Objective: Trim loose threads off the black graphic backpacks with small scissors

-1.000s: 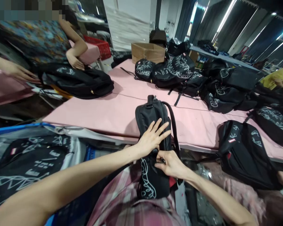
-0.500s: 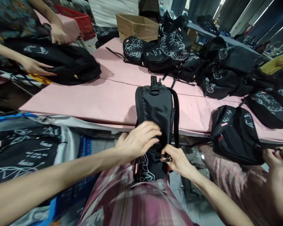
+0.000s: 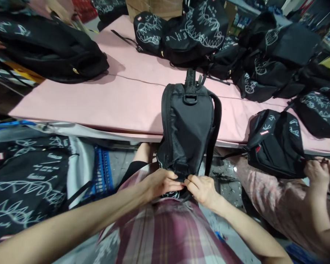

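Observation:
A black backpack (image 3: 191, 128) stands tilted against the table edge, its lower end at my lap. Its top carries a handle loop with a metal ring, and a shoulder strap (image 3: 215, 128) curves down its right side. My left hand (image 3: 165, 183) is closed at the lower part of the bag, fingers stretched towards the right hand. Close beside it, my right hand (image 3: 202, 190) pinches the same spot with curled fingers. Both grip a dark part of the backpack there, largely covered by the fingers. White line drawing shows just below the hands.
A pink-covered table (image 3: 85, 104) runs across. Several black backpacks (image 3: 195, 36) with white drawings lie along its back and right. Another person's hand (image 3: 317, 172) holds a backpack (image 3: 276, 146) at right. A blue crate (image 3: 103, 172) and printed bags (image 3: 27, 183) are at lower left.
My left hand has moved down the backpack to meet the right hand. The dark piece in my right hand is now mostly hidden. The view has tilted downward.

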Available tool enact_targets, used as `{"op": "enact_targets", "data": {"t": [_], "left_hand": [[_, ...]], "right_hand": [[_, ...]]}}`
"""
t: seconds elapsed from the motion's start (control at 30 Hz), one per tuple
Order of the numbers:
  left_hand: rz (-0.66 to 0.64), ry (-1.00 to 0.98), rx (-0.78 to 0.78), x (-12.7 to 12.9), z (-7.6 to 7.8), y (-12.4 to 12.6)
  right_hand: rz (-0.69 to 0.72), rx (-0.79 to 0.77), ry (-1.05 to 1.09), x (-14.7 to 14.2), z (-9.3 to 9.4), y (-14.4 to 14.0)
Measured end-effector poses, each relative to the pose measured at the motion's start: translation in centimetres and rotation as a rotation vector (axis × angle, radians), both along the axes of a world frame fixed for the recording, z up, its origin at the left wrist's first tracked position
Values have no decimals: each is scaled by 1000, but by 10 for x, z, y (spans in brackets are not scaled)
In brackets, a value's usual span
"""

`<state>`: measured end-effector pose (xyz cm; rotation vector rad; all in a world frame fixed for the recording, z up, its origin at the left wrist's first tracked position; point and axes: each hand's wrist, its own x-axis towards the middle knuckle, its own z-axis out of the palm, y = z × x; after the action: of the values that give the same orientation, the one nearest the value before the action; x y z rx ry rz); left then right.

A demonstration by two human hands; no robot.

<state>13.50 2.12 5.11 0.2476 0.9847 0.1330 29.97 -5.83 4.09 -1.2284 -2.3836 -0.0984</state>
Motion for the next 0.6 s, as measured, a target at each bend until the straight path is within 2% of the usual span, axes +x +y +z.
{"op": "enact_targets", "data": {"t": [0.1, 0.23, 0.4, 0.5, 0.53, 0.6], "left_hand": [[72, -48, 0, 0, 0, -9], [147, -15, 26, 1, 0, -14], [146, -52, 83, 2, -3, -16], [65, -48, 148, -1, -2, -16], [-7, -36, 197, -4, 1, -14], [-258, -17, 343, -15, 14, -1]], "right_hand": [[17, 9, -35, 9, 2, -2], [13, -20, -21, 15, 3, -3], [-6, -91, 17, 16, -2, -6], [-47, -178, 106, 18, -3, -3], [-76, -204, 164, 19, -3, -1], [-151, -221, 297, 17, -2, 6]]}}
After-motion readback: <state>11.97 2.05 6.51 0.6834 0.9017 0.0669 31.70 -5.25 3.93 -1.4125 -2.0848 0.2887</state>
